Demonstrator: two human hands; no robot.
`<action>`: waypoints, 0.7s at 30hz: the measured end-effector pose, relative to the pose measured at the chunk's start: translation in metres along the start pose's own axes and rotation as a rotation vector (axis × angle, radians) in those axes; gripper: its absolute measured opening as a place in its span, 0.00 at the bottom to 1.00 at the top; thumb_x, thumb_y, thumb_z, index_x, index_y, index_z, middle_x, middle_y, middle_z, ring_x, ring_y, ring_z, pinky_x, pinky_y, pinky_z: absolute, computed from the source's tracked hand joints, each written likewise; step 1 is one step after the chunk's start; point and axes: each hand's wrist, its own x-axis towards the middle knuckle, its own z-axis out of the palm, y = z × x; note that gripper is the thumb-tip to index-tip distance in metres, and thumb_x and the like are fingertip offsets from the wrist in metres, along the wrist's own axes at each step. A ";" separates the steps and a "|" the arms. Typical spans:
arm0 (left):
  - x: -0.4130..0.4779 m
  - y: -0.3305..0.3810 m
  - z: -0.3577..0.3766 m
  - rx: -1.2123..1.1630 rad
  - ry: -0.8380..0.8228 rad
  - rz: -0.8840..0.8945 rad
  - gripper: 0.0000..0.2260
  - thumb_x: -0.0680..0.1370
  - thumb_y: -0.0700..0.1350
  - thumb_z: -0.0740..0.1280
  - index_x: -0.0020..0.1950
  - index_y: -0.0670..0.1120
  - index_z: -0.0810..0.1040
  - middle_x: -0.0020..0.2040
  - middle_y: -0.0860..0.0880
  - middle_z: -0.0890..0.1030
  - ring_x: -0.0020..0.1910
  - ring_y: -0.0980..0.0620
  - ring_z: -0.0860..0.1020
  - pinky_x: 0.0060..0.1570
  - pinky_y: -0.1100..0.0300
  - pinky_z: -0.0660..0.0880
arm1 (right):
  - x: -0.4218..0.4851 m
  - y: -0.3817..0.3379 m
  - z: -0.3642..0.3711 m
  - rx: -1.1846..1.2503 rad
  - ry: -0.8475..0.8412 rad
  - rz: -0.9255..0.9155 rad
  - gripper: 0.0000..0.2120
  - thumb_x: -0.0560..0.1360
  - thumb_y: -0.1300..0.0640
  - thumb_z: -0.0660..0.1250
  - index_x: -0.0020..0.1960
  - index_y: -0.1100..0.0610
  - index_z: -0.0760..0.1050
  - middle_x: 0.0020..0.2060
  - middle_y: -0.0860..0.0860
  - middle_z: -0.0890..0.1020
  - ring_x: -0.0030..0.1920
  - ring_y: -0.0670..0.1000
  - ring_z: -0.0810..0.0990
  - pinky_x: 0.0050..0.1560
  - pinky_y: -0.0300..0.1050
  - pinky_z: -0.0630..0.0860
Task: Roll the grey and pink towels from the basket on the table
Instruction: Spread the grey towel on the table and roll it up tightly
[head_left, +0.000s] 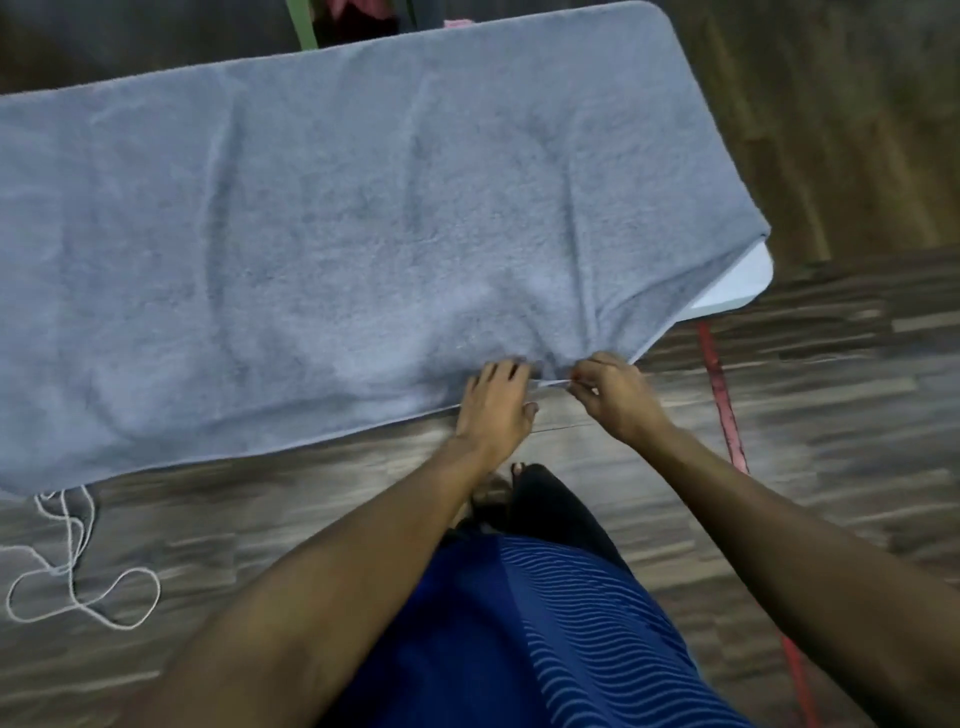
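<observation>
A large grey towel lies spread flat over nearly the whole table, hanging a little over the near edge. My left hand rests on the towel's near hem with its fingers curled over the edge. Just to its right, my right hand pinches the same hem, and the cloth bunches into folds between the two hands. A bit of pink towel shows past the table's far edge.
Only the white table's near right corner is bare. A green-framed basket with pink cloth stands behind the table. A white cord loops on the wooden floor at left, and a red strap runs along the floor at right.
</observation>
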 end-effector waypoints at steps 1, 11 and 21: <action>0.008 0.012 0.003 -0.013 0.013 0.012 0.19 0.76 0.46 0.67 0.66 0.47 0.72 0.62 0.47 0.74 0.62 0.45 0.70 0.60 0.50 0.67 | 0.000 0.000 -0.003 0.010 0.008 -0.013 0.04 0.72 0.58 0.72 0.45 0.59 0.81 0.40 0.56 0.79 0.45 0.60 0.79 0.46 0.52 0.75; 0.017 0.025 0.017 -0.072 0.144 0.005 0.11 0.72 0.35 0.65 0.51 0.42 0.82 0.47 0.43 0.83 0.46 0.41 0.80 0.43 0.53 0.77 | 0.021 0.045 -0.022 -0.004 -0.136 -0.204 0.05 0.74 0.54 0.70 0.48 0.55 0.79 0.46 0.53 0.80 0.49 0.56 0.78 0.50 0.50 0.73; 0.005 0.046 0.030 0.015 0.273 -0.183 0.10 0.75 0.37 0.65 0.53 0.43 0.84 0.43 0.44 0.83 0.40 0.41 0.81 0.34 0.53 0.78 | 0.058 0.173 -0.085 -0.203 -0.093 -0.131 0.06 0.76 0.55 0.65 0.51 0.53 0.78 0.51 0.54 0.82 0.55 0.58 0.77 0.58 0.53 0.66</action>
